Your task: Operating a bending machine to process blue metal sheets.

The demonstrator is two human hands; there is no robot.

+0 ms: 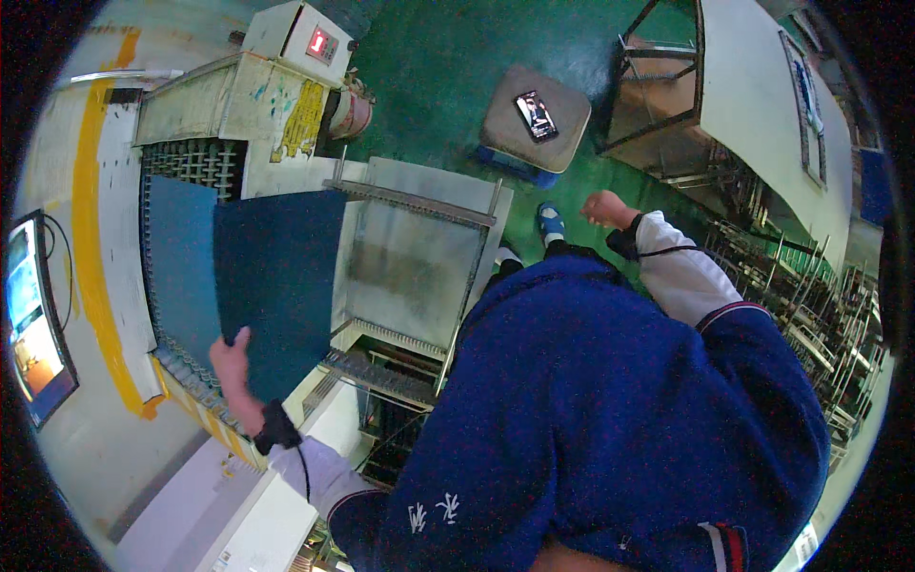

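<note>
A flat dark blue panel (281, 276) slants out from the roller opening of a machine on my left. My left hand (233, 370) pinches its lower left corner, thumb on the upper face; the fingertips beneath are hidden. A lighter blue panel (181, 257) lies beside it on the rollers (195, 157), partly covered by the dark one. To the right of the machine's mouth stands a rack (419, 214) with toothed metal bars and a pale grey sheet (410, 272). My right hand (607, 208) hangs in the air over the green floor, fingers loosely bent and apart, with nothing seen in it.
A phone (536, 116) rests on a padded stool (500, 105) ahead. A control box (303, 43) with a red display tops the machine, and a monitor (38, 315) is at far left. Metal racks (810, 315) and a white-sided cabinet (762, 86) line the right.
</note>
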